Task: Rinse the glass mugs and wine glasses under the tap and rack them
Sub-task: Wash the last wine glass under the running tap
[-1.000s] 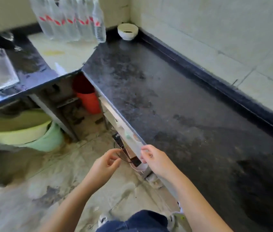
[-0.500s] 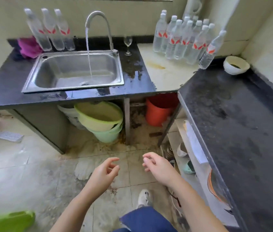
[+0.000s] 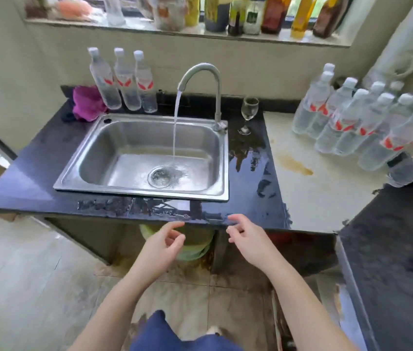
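Note:
A clear wine glass (image 3: 249,114) stands upright on the wet black counter, just right of the curved tap (image 3: 208,79). Water runs from the tap into the steel sink (image 3: 215,158), whose basin holds nothing. My left hand (image 3: 161,245) and my right hand (image 3: 249,239) hover side by side below the counter's front edge, fingers loosely curled and apart, holding nothing. No glass mugs or rack are in view.
Three water bottles (image 3: 124,79) and a pink cloth (image 3: 87,102) sit behind the sink on the left. Several water bottles (image 3: 367,122) crowd the pale counter on the right. A second black counter (image 3: 397,249) runs along the right. Green basins (image 3: 195,245) sit under the sink.
My view has swung from the right-hand counter and its shelf to the sink. Both hands left the shelf and now hang empty in front of the sink counter.

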{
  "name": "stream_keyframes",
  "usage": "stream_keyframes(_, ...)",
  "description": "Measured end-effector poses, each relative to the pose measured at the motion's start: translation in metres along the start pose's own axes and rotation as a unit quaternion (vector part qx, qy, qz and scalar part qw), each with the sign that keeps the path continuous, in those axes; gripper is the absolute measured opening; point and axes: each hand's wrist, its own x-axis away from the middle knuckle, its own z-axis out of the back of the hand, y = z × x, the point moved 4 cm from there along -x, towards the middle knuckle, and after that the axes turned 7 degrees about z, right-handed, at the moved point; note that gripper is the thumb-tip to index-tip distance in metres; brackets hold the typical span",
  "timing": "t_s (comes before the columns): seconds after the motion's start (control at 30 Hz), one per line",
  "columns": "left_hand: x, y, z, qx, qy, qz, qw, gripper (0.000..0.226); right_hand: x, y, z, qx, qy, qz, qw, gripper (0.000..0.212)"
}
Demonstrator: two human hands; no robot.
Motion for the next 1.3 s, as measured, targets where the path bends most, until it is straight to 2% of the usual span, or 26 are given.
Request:
stream_keyframes(0.1, -0.045, 0.006, 0.006, 0.012, -0.023, 0.01, 1.0, 0.026, -0.042, -0.003, 0.005, -0.009, -0.026, -0.009, 1.0, 0.032)
stream_keyframes(0.2, -0.101, 0.012, 0.013, 0.006, -0.045, 0.016, 0.999, 0.023, -0.085, -0.001, 0.014, -0.019, -0.008, -0.033, 0.999, 0.03)
stream_keyframes(0.4, -0.224, 0.045, 0.034, -0.055, -0.123, -0.043, 0.99, 0.02, -0.159, -0.009, 0.046, -0.063, 0.105, -0.103, 0.987, 0.025)
stream_keyframes(0.53, -0.296, 0.072, 0.027, -0.133, -0.188, -0.099, 0.968, 0.022, -0.214, -0.019, 0.084, -0.072, 0.191, -0.134, 0.97, 0.021)
stream_keyframes(0.67, -0.336, 0.103, -0.007, -0.201, -0.239, -0.16, 0.936, 0.036, -0.268, -0.037, 0.132, -0.001, 0.256, -0.142, 0.956, 0.028)
stream_keyframes(0.8, -0.362, 0.116, -0.045, -0.267, -0.256, -0.22, 0.903, 0.044, -0.321, -0.051, 0.171, 0.091, 0.318, -0.122, 0.936, 0.037)
stream_keyframes(0.93, -0.37, 0.117, -0.062, -0.327, -0.226, -0.262, 0.879, 0.045, -0.36, -0.035, 0.178, 0.123, 0.28, -0.119, 0.945, 0.045)
stream_keyframes(1.0, -0.37, 0.115, -0.065, -0.345, -0.22, -0.274, 0.87, 0.043, -0.37, -0.026, 0.178, 0.135, 0.276, -0.107, 0.946, 0.03)
stream_keyframes(1.07, -0.37, 0.113, -0.064, -0.348, -0.223, -0.269, 0.87, 0.042, -0.374, -0.025, 0.18, 0.145, 0.293, -0.082, 0.941, 0.011)
stream_keyframes(1.17, -0.37, 0.114, -0.059, -0.34, -0.244, -0.245, 0.874, 0.041, -0.363, -0.029, 0.178, 0.136, 0.315, -0.073, 0.936, 0.011)
stream_keyframes(1.23, -0.367, 0.116, -0.044, -0.297, -0.248, -0.219, 0.896, 0.039, -0.348, -0.04, 0.171, 0.133, 0.284, -0.067, 0.947, 0.011)
stream_keyframes(1.3, -0.362, 0.116, -0.014, -0.206, -0.202, -0.207, 0.935, 0.035, -0.328, -0.057, 0.155, 0.118, 0.227, -0.061, 0.965, 0.016)
